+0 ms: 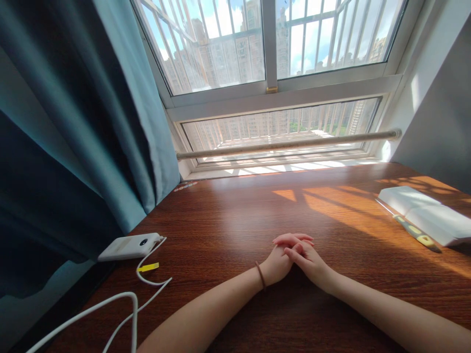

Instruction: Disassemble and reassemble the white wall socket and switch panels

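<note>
Both hands rest together on the brown wooden table, their fingers laced into each other. My left hand [276, 266], with a brown band [260, 275] around its wrist, is closed against the right one. My right hand [315, 266] is closed too, its thumb lying over the other hand. No object shows between the palms, though their inner sides are hidden. To the right, well apart from the hands, lies a screwdriver [414, 230] with a yellow and grey handle, beside a white box-like object [429, 211].
At left on the table [228, 215] a white power bank [128, 246] has a white cable [152, 283] plugged in, with a yellow tag [149, 267] on it. A blue curtain [136, 122] hangs at left. Beyond the far edge are a window and a horizontal rail [287, 145].
</note>
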Demonstrator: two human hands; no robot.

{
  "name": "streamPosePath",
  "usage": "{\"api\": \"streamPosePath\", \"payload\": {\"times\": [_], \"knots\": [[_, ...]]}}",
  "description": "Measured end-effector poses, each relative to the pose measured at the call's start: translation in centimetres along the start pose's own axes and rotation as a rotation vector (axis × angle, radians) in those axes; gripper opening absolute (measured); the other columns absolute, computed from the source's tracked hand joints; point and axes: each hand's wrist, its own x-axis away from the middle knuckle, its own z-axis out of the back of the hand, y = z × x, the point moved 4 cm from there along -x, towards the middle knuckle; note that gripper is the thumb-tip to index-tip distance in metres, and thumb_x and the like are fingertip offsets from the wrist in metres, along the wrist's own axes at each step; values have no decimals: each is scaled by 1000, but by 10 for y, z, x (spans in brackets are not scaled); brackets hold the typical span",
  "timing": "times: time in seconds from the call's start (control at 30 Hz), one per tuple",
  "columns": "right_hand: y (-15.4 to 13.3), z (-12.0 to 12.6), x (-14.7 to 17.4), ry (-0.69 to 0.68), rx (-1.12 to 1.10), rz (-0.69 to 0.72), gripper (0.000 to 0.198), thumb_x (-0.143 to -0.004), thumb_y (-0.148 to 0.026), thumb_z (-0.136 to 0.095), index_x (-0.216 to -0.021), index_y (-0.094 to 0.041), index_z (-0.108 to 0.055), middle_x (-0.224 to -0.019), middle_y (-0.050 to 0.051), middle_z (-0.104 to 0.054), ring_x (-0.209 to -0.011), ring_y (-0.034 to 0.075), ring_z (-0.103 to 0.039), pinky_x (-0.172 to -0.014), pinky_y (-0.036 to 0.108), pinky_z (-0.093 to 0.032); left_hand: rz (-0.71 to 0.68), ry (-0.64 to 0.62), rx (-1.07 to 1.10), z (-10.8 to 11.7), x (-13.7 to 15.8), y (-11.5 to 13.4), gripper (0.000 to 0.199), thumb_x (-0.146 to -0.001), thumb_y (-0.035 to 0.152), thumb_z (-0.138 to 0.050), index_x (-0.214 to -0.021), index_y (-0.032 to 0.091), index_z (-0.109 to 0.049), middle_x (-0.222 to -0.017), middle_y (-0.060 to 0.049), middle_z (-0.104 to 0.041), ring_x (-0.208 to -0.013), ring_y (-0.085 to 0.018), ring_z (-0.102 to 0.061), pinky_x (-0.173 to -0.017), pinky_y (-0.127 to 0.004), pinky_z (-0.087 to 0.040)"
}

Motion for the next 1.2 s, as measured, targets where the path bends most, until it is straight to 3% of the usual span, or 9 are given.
{"api": "streamPosePath", "payload": {"times": [0.23,1.2], "knots": [[-4,-2,1,1,9,6,29,-88,-36,-43,-107,-20,-58,-101,7,-62,-99,20,-56,-89,35,-43,42,24,87,0,0,-6,29,-86,31,-44,-106,14,-56,-107,-10,-58,-102,-21,-54,-92,-37,-43],[-4,-2,1,16,3,1,27,-87,-35,-45,-105,-20,-59,-100,7,-62,-98,21,-57,-88,36,-44,57,10,16,0,-1,-8,31,-86,36,-44,-106,15,-55,-106,-10,-56,-102,-20,-52,-93,-36,-42]]}}
